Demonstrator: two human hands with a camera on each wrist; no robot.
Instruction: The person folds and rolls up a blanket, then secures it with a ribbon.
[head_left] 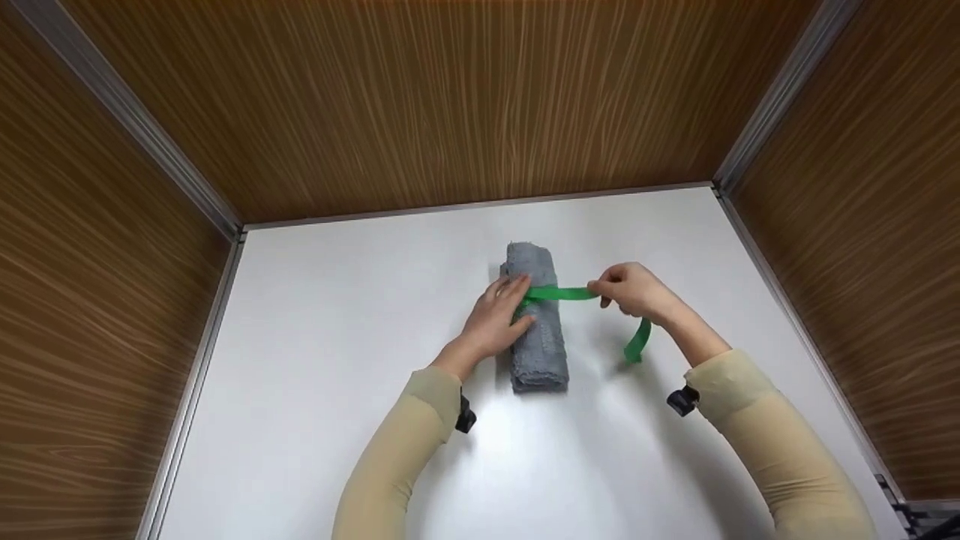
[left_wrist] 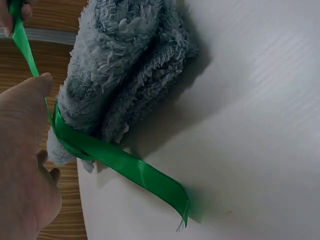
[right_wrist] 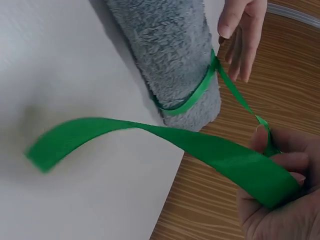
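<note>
Left hand (head_left: 496,319) lies with fingers extended on the rolled grey fleece towel (head_left: 535,330), its fingertips pressing down where the green satin ribbon (head_left: 561,293) crosses the roll. No finger is seen curling round either thing. The pressure probably pins the ribbon's crossing so that the wrap does not slip.

Right hand (head_left: 628,290), to the right of the left hand and apart from the towel, has its fingers closed, pinching the ribbon. The right wrist view shows the band passing between thumb and fingers (right_wrist: 280,175). The stretch between the two hands runs straight, which suggests it is drawn taut against the pinned crossing.

White tabletop (head_left: 337,360) extends under both hands. Brown wood-grain panels (head_left: 450,97) enclose it beyond and to either side of them.

The towel rests on the tabletop directly under the left hand, its long axis running away from the person.

The ribbon encircles the roll under the left fingertips (right_wrist: 235,30). One free end (head_left: 638,341) hangs below the right hand. The other end (left_wrist: 170,192) lies flat on the tabletop beside the roll.

A small black wrist-mounted device (head_left: 682,400) sits behind the right hand at the sleeve cuff.
</note>
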